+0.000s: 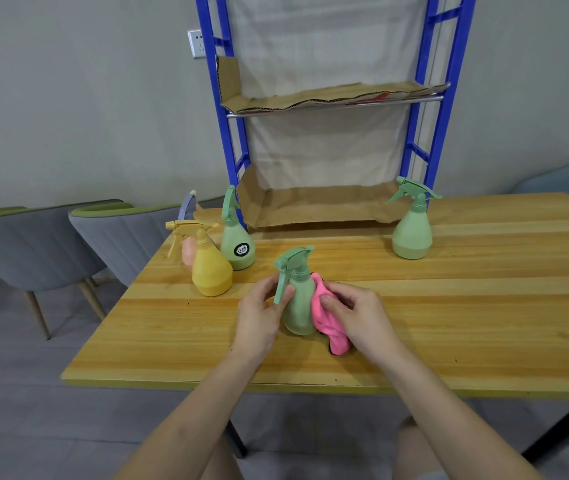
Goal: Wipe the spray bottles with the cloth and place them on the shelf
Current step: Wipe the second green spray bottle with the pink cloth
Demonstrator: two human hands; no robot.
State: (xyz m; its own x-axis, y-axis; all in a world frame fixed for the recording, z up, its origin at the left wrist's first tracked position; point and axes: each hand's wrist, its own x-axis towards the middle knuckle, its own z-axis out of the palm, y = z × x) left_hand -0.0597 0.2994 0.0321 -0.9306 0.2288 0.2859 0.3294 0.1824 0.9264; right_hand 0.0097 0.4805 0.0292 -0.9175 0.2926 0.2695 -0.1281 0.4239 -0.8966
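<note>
**Green bottle and pink cloth in hand at the wooden table**

The left hand (pixel 259 313) grips a green spray bottle (pixel 298 306) at its neck and trigger, with the bottle upright near the table's (pixel 449 306) front edge. The right hand (pixel 362 317) pinches a pink cloth (pixel 328 323) against the bottle's right side. To the left stand a yellow bottle (pixel 210 268), a pink bottle (pixel 188 251) just behind it, and a labelled green bottle (pixel 236 244). Another green bottle (pixel 411 233) stands well apart on the right, beside the blue shelf (pixel 425 98), whose levels are lined with cardboard (pixel 317 206). Grey chairs (pixel 34 247) sit left of the table.
</note>
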